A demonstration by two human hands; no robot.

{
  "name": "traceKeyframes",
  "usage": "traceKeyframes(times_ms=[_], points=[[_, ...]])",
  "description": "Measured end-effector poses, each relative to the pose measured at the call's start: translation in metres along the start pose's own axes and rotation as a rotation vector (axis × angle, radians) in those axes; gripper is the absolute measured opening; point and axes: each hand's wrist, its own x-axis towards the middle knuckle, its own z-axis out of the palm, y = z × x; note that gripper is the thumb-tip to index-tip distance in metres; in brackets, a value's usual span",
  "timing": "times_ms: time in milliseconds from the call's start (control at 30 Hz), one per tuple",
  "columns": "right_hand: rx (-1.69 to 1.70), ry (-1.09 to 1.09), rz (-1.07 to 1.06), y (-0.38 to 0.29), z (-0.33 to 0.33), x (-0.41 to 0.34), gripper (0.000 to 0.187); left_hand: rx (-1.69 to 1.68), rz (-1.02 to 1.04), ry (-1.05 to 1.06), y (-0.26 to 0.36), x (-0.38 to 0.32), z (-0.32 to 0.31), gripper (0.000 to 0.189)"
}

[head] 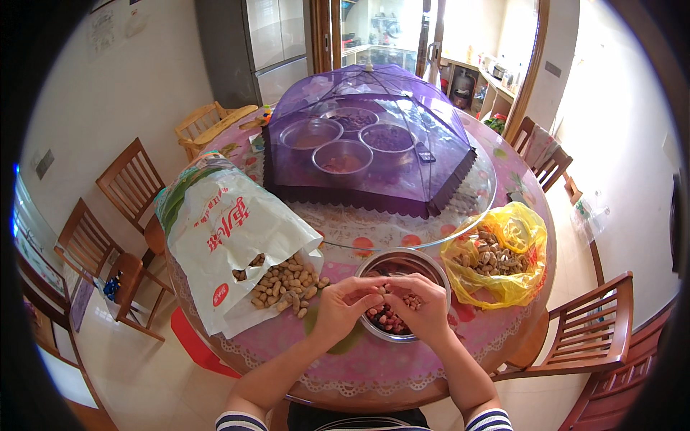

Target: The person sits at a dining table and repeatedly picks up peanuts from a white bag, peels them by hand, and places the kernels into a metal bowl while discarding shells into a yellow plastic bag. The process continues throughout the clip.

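My left hand [343, 303] and my right hand [422, 308] meet fingertip to fingertip over a stainless steel bowl [399, 339]. Pinched between them is a small pale peanut [382, 290], mostly covered by my fingers. Shelled peanut kernels [387, 319], reddish and some darker, lie in the bowl. To the left, a white plastic sack [237, 231] lies on its side, with unshelled peanuts [288, 283] spilling from its mouth. On the right, an open yellow plastic bag [520, 229] contains peanut shells [493, 257].
A purple mesh food cover [345, 186] stands over several metal bowls [342, 157] on a glass turntable [469, 218]. The round table has a pink patterned tablecloth [377, 372]. Wooden chairs [585, 328] and a red stool [199, 345] surround it.
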Motion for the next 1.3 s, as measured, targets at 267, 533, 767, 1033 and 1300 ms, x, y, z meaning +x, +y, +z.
traceKeyframes(times_ms=[267, 533, 767, 1033, 1300], points=[[0.149, -0.066, 0.057, 0.007, -0.002, -0.004, 0.020, 0.041, 0.049, -0.061, -0.011, 0.002, -0.007, 0.011], [0.031, -0.060, 0.009, 0.001, -0.006, -0.005, 0.010, 0.164, 0.114, -0.082, -0.007, 0.001, -0.005, 0.013], [0.072, -0.034, 0.038, 0.004, -0.004, -0.005, 0.006, 0.108, 0.063, -0.106, -0.007, 0.003, -0.006, 0.010], [0.197, -0.064, 0.183, 0.007, -0.006, -0.004, 0.005, -0.045, -0.052, -0.122, -0.005, 0.004, -0.008, 0.011], [0.207, -0.115, 0.234, 0.011, -0.012, 0.001, 0.017, -0.067, -0.107, -0.086, -0.004, 0.006, -0.008, 0.013]])
